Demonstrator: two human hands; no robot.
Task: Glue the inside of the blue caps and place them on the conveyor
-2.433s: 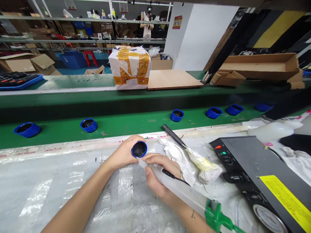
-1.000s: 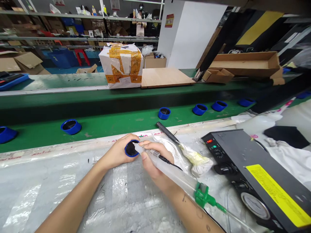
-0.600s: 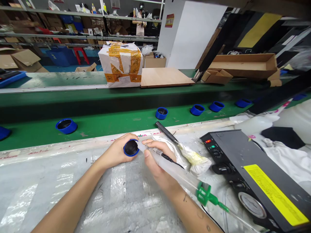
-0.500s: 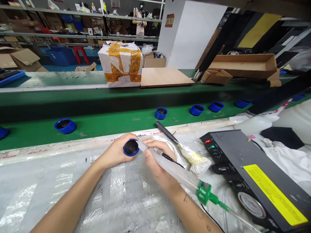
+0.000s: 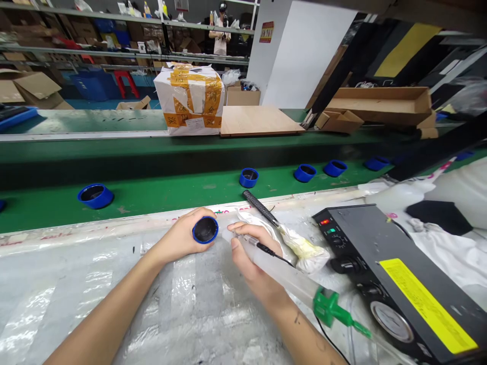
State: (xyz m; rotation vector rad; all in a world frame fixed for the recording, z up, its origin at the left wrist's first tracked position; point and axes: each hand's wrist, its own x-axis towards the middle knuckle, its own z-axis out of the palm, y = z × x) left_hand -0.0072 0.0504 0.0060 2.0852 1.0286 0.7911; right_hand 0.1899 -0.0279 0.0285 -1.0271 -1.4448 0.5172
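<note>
A person's left hand grips a blue cup at the film-covered counter — its dark mouth facing the camera — as the right hand clasps a translucent syringe, tip just off the rim. Other blue cups line the green belt.

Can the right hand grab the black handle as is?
Probably not: the right hand is wrapped around the syringe. Otherwise the way looks free; the black handle lies just beyond, its grip uncovered.
</note>
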